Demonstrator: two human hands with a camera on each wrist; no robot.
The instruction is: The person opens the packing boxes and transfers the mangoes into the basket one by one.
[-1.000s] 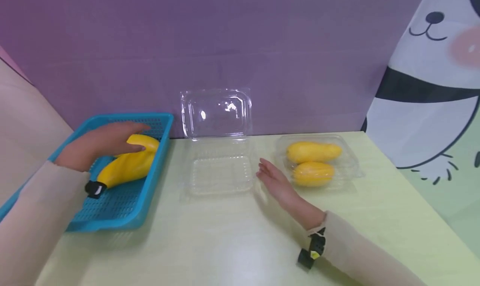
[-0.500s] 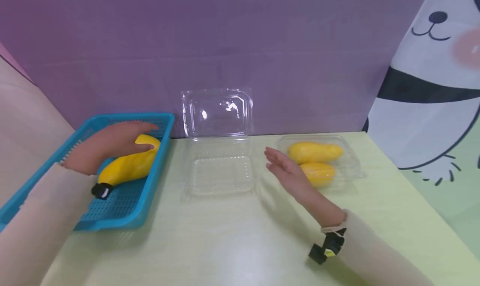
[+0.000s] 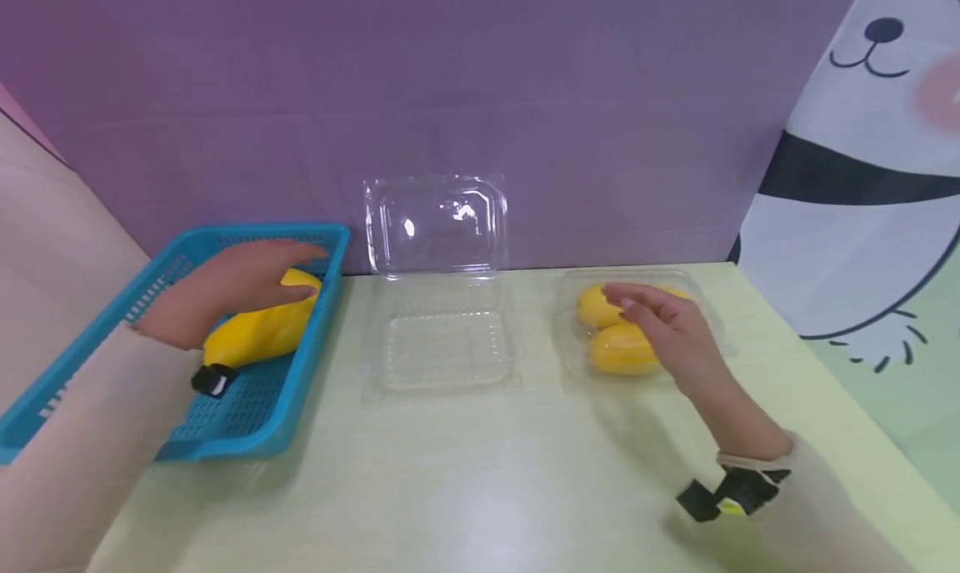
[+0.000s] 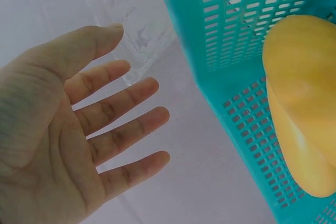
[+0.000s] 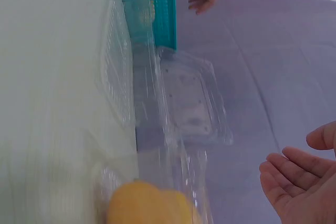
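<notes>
My left hand (image 3: pixel 232 285) hovers over the blue basket (image 3: pixel 281 406), fingers extended and holding nothing. Beneath it in the basket lie yellow fruits (image 3: pixel 262 333), and the left wrist view shows the fruits (image 4: pixel 302 82) beside the spread hand (image 4: pixel 79 119). Above the right clear box (image 3: pixel 566 339), which has two yellow fruits (image 3: pixel 621 349) inside, my right hand (image 3: pixel 686 348) is raised with relaxed fingers and an empty palm. The right wrist view shows that hand (image 5: pixel 304 182) apart from the box's fruits (image 5: pixel 142 205).
An empty clear box (image 3: pixel 446 352) stands between the basket and the filled box, its lid (image 3: pixel 437 227) raised against the purple backdrop (image 3: pixel 450 72). A panda-print cloth (image 3: pixel 862 248) hangs to the right of the pale table (image 3: pixel 420 481).
My right hand has moved right, from beside the empty box to over the filled box. The left hand has shifted slightly right above the basket.
</notes>
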